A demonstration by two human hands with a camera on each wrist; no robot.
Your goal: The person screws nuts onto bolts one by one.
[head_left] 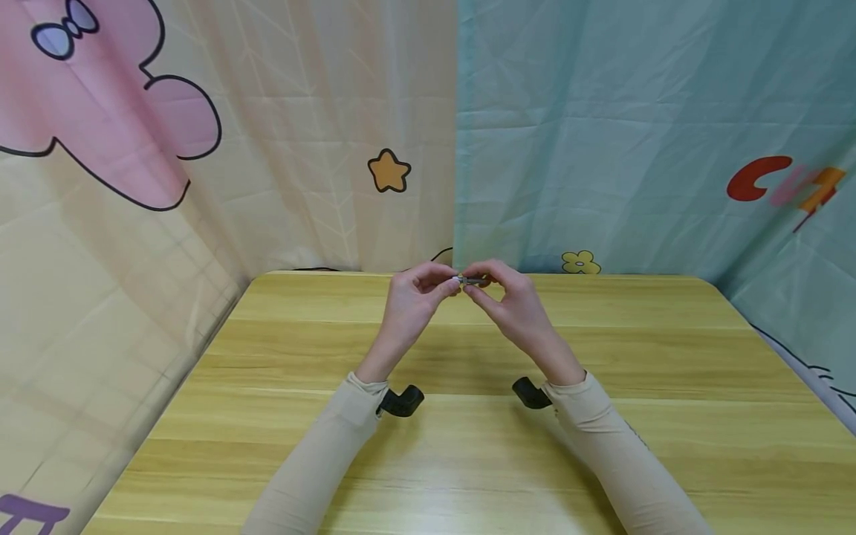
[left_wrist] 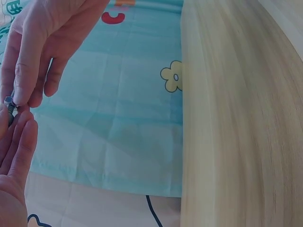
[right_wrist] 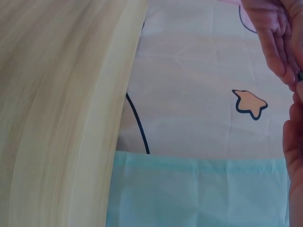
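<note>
A small metal bolt [head_left: 473,281] is held between both hands, above the far edge of the wooden table. My left hand [head_left: 416,296] pinches its left end, where a pale bit shows between thumb and fingers. On the other end, the thumb and fingers of my right hand [head_left: 513,301] pinch the grey shank. The left wrist view gives a closer look at the metal bolt [left_wrist: 9,101], with a hex-shaped part at the meeting fingertips. Fingers cover most of it; only a dark speck appears in the right wrist view.
Below the hands lies the wooden table [head_left: 461,461]. Printed curtains, a beige one [head_left: 301,148] and a teal one [head_left: 602,134], hang behind it and along its sides. Black wrist mounts [head_left: 403,401] stick out from both sleeves.
</note>
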